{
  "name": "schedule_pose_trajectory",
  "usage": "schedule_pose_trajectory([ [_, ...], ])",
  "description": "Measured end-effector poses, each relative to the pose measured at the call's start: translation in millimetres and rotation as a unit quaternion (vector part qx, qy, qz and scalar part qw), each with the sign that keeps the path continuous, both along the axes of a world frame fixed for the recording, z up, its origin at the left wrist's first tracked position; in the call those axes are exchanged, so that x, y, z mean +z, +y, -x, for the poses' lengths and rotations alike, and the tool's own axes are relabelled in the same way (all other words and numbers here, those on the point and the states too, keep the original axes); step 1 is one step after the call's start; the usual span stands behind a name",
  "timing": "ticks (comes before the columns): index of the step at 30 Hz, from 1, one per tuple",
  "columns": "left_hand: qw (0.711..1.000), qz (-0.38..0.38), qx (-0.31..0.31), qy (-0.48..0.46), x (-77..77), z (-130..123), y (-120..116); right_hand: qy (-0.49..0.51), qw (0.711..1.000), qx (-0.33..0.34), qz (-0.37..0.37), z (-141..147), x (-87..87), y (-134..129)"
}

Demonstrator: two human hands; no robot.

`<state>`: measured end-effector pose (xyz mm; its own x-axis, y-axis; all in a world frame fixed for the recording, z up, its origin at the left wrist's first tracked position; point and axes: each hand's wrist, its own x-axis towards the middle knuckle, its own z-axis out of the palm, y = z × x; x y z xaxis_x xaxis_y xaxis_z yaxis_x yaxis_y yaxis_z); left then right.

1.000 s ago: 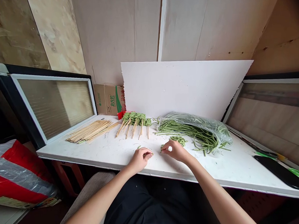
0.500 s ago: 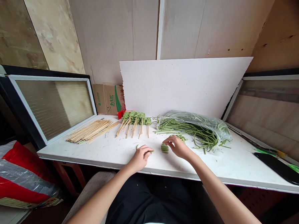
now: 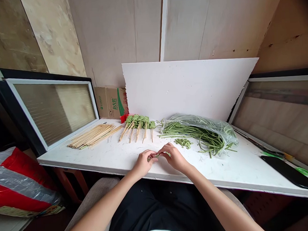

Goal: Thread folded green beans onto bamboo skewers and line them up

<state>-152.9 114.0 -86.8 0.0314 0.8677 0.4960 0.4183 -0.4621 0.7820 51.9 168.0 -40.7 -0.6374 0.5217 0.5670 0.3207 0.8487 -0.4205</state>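
Just above the near part of the white table (image 3: 115,162), my left hand (image 3: 144,163) is closed with fingertips around a thin long bean (image 3: 157,155). My right hand (image 3: 175,158) meets it from the other side, its thumb and fingers pinching the same bean. Fingers cover much of the bean. Some green shows under my right hand, where a small row of cut bean pieces lay; most of it is hidden. Behind that hand is a loose heap of short bean pieces (image 3: 183,143). Farther back, skewered bean pieces (image 3: 141,120) are stacked with their sticks pointing towards me.
Bare wooden skewers (image 3: 93,135) lie at the left. A clear plastic bag (image 3: 222,134) of long beans spreads at the back right. A black phone-like slab (image 3: 291,170) and scissors (image 3: 277,154) are at the right edge. A cardboard box (image 3: 112,102) stands behind.
My right hand has moved left, away from beside the heap, and now meets my left hand at the bean. The heap of pieces shows more fully; the small row is now mostly covered.
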Motion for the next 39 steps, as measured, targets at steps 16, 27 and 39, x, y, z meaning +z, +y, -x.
schedule_pose_trajectory([
  [16, 0.998, -0.038, 0.004, 0.051, 0.1, 0, -4, 0.004, 0.999, 0.03, 0.013, 3, -7.5, -1],
  [27, 0.995, -0.027, -0.059, 0.08, -0.9, 2, -4, 0.013, 0.995, 0.065, 0.08, 7, -6.7, -9],
  [39, 1.0, -0.003, -0.019, 0.012, 2.1, 3, -3, -0.095, 0.994, -0.031, 0.042, -34, 3.0, 28],
])
